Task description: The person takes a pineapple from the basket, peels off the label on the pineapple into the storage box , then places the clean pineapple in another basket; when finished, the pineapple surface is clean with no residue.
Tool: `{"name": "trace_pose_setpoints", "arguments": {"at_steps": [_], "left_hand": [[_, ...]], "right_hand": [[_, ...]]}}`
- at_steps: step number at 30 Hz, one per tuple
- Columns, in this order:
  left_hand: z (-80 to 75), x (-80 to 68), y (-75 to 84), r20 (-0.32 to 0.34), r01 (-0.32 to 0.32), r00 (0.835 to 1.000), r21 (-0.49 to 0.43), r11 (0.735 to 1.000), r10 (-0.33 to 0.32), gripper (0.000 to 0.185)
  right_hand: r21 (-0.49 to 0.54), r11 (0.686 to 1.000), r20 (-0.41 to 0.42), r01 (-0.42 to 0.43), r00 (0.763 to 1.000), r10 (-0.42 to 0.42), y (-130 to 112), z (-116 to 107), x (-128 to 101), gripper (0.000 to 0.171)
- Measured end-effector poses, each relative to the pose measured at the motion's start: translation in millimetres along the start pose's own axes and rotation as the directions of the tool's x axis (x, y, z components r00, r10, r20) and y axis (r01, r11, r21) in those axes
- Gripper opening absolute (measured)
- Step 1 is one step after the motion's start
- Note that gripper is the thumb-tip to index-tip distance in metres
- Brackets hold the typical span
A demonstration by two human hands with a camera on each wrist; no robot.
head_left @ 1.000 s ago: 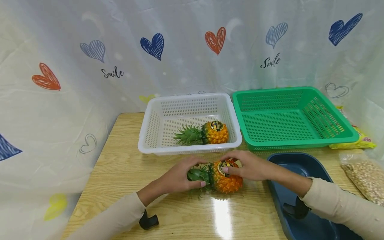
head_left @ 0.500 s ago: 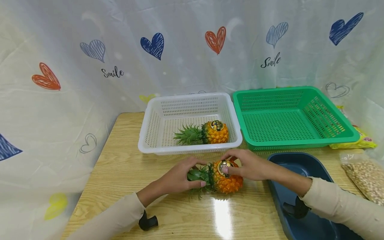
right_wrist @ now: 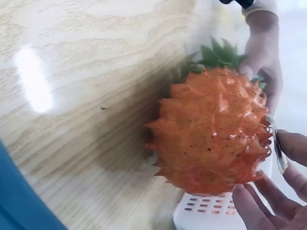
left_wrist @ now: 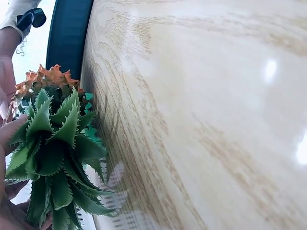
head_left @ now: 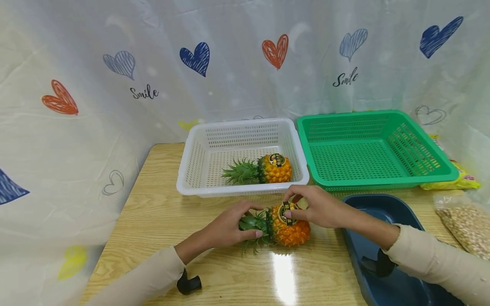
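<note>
An orange pineapple with a green leafy crown lies on its side on the table. My left hand holds the crown, with the thumb on the near side and the fingers on the far side. On the fruit's upper side is a round black-and-gold sticker. My right hand pinches its edge between thumb and finger. In the right wrist view that edge stands off the spiny skin, and other fingertips rest at the fruit's side.
Behind the hands, a white basket holds another stickered pineapple. A green basket adjoins it on the right. A dark blue tray lies under the right forearm. A bag of pale flakes and a yellow packet lie far right.
My right hand has shifted slightly up, and the sticker has tilted and lifted along with it. The left hand and the pineapple have stayed in place.
</note>
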State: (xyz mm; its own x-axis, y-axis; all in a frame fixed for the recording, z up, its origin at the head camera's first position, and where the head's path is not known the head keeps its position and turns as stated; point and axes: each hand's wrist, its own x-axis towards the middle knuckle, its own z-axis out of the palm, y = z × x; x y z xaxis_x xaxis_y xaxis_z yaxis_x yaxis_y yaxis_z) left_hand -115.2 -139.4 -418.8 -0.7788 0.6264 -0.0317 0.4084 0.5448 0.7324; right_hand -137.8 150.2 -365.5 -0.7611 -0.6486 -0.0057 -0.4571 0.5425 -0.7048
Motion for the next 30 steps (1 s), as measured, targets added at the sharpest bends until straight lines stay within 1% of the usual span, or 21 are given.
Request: {"name": "trace_pose_setpoints", "arguments": {"at_steps": [7,19,23,26,30], "left_hand": [[0.3,-0.7,-2.3,-0.003,-0.01,1.0,0.008,1.0,0.01,0.058],[1.9,-1.2,-2.6,-0.007,-0.028,1.0,-0.007,1.0,0.028,0.059],[1.7,-1.9,-2.5,-0.002,-0.02,1.0,-0.012,1.0,0.02,0.06],[1.9,-2.3,-2.9,0.001,-0.015,1.0,-0.019,1.0,0.015,0.061],[2.4,-2.1,-4.2,-0.002,-0.024,1.0,-0.021,1.0,0.024,0.061]], "right_hand": [[0.025,1.0,0.006,0.018,1.0,-0.018,-3,-2,1,0.016],[0.105,0.994,0.021,0.04,0.999,-0.042,-10,-5,-4,0.018],[0.139,0.989,0.025,0.043,0.999,-0.047,-10,-6,-6,0.017],[0.149,0.988,0.023,0.031,0.999,-0.035,-10,-5,-7,0.017],[0.155,0.988,0.012,0.013,1.0,-0.015,-12,-7,-7,0.017]]}}
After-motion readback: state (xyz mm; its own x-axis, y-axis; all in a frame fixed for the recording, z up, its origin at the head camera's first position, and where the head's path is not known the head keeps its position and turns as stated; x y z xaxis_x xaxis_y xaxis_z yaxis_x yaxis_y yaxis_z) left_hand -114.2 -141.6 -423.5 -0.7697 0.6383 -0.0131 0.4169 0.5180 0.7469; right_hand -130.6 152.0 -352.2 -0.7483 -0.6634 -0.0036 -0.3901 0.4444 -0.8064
